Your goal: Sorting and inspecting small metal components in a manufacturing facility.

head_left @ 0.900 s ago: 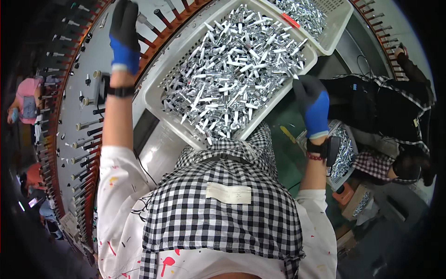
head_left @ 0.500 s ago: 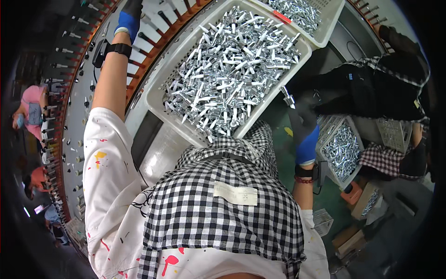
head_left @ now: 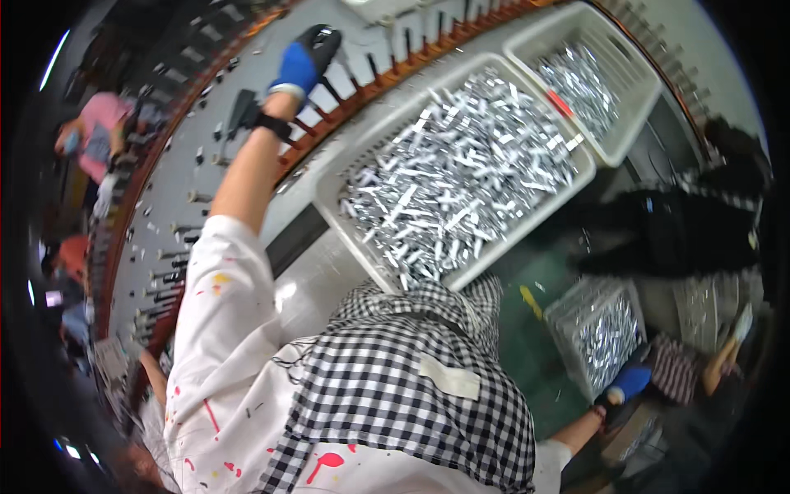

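Note:
My left hand (head_left: 303,64), in a blue and black glove, reaches over the rack at the upper left. Its fingers are curled together beside the row of upright pegs (head_left: 372,66), with a small shiny silver part (head_left: 326,34) at the fingertips. Low on the right, my gloved right hand (head_left: 632,382) is beside the lower crate (head_left: 586,366) of silver parts; motion blur hides its fingers. Before me, a big pale crate (head_left: 487,262) is heaped with silver parts with white tips (head_left: 457,181).
A second pale crate (head_left: 621,148) with similar parts adjoins the big one. The curved peg rack runs along the left and top. At the right, a person in dark clothes (head_left: 666,235) stands close by. More workers sit along the far left.
My right hand has swung down and outward to the lower crate; the silver and white part it held earlier no longer shows. The view has turned, and my left hand appears lower and farther right.

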`<state>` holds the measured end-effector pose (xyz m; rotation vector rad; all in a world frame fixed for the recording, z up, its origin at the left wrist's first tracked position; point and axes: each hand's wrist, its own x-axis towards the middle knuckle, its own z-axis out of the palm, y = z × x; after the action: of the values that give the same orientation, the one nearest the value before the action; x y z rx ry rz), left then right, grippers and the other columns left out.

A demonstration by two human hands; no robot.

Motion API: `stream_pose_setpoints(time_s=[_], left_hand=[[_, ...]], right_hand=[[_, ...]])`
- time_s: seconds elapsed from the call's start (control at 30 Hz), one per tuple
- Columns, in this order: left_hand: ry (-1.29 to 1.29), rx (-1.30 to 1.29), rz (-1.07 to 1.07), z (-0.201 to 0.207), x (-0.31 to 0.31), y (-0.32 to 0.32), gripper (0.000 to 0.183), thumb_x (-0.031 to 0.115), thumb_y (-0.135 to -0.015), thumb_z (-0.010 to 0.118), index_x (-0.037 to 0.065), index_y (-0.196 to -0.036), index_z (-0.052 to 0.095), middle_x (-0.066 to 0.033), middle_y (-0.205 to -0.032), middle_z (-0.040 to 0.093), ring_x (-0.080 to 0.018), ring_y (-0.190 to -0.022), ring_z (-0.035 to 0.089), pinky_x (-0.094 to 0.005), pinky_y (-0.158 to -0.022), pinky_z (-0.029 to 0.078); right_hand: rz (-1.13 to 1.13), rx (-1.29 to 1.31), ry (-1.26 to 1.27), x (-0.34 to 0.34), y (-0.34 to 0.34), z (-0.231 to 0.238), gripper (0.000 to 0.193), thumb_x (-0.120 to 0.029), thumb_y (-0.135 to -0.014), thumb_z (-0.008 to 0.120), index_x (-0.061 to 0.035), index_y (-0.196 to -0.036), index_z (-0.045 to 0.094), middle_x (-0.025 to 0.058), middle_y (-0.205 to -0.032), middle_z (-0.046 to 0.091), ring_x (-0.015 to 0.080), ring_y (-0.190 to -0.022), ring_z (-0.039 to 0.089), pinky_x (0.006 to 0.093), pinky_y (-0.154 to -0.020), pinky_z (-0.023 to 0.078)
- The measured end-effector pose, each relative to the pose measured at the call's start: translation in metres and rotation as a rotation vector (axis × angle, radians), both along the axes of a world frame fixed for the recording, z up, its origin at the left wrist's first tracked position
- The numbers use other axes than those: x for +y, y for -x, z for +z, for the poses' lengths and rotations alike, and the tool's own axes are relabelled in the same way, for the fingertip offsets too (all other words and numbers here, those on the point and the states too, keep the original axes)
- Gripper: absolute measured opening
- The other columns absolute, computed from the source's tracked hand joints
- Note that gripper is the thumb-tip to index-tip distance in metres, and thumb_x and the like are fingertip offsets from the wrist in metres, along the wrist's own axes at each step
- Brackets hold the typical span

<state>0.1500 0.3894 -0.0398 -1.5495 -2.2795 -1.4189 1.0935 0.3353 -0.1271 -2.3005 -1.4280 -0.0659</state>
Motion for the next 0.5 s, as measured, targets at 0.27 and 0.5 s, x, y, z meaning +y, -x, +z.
stream_pose_setpoints(time_s=[0.27,0.5], left_hand=[[-0.203,-0.619,-0.02,-0.012,-0.005,-0.032,0.033,0.031,-0.109,0.063,0.011,-0.124,0.084,-0.0055,-0.079,0.075,-0.0156,-0.071,0.069,-0.033,-0.076,0.053],[-0.064,-0.437,-0.506,0.016,-0.111,-0.184,0.048,0.033,-0.122,0.038,0.002,-0.139,0.071,-0.0051,-0.076,0.07,-0.0136,-0.076,0.072,-0.0295,-0.082,0.058]], right_hand=[[0.919,0.71,-0.178,0.033,0.319,0.003,0.042,-0.004,-0.106,0.065,0.0039,-0.148,0.066,0.0157,-0.145,0.071,0.0233,-0.134,0.064,0.0394,-0.113,0.051],[1.18,0.827,-0.091,0.007,0.471,0.039,0.025,-0.007,-0.104,0.073,-0.0009,-0.127,0.078,0.0175,-0.122,0.081,0.0282,-0.111,0.077,0.0399,-0.097,0.06]])
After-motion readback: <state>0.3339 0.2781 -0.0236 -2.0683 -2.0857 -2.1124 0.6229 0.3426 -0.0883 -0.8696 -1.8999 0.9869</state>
